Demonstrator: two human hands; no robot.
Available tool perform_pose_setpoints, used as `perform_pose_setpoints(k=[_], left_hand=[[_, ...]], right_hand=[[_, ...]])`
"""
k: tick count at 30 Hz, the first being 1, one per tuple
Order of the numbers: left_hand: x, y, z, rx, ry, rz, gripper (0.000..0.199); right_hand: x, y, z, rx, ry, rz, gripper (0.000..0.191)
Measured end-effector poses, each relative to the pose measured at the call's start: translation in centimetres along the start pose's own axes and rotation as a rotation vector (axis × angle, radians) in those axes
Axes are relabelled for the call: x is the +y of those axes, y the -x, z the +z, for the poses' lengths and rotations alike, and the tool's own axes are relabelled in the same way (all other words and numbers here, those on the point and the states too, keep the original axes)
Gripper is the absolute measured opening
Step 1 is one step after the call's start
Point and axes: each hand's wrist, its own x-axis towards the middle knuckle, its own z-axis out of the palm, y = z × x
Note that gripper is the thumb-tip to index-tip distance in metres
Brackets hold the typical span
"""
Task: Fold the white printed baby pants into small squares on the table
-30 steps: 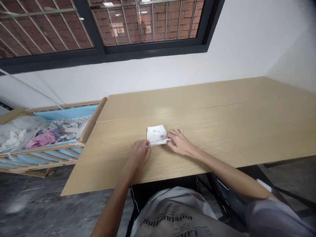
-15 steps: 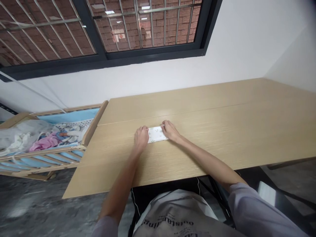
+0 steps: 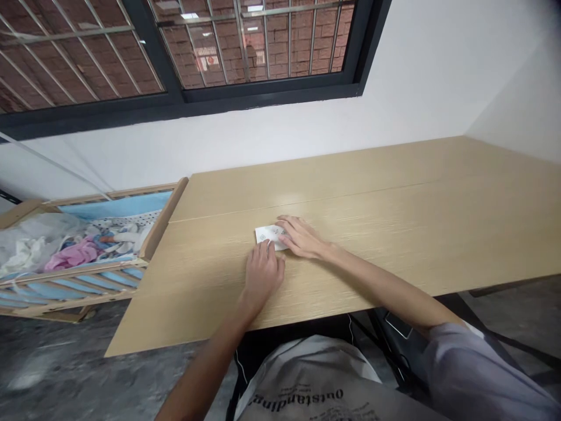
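Observation:
A small folded white cloth (image 3: 265, 233) with a faint print lies flat on the wooden table (image 3: 372, 234). My right hand (image 3: 302, 237) rests over its right part with fingers stretched out, hiding that end. From the near side, my left hand (image 3: 263, 272) touches the cloth's lower edge with its fingertips, the thumb held apart. Neither hand appears to be gripping the cloth; the undersides of the fingers are hidden.
Left of the table stands a wooden crib (image 3: 162, 225) with a blue lining, holding a pink cloth (image 3: 74, 255) and other crumpled fabrics. A white wall (image 3: 280, 137) and a barred window (image 3: 263, 52) border the far side. The table's near edge runs close to my body.
My left hand has moved from the cloth's left end to its near edge. The right hand has gone from pinching the right end to lying spread over it. Less of the cloth shows.

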Motion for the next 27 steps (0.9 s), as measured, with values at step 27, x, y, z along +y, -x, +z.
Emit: perform_pose_setpoints(k=[27], left_hand=[[-3.7, -3.5, 5.1, -0.229, -0.017, 0.057, 0.092]], right_hand=[[-1.7, -1.8, 6.9, -0.115, 0.027, 0.252, 0.085]])
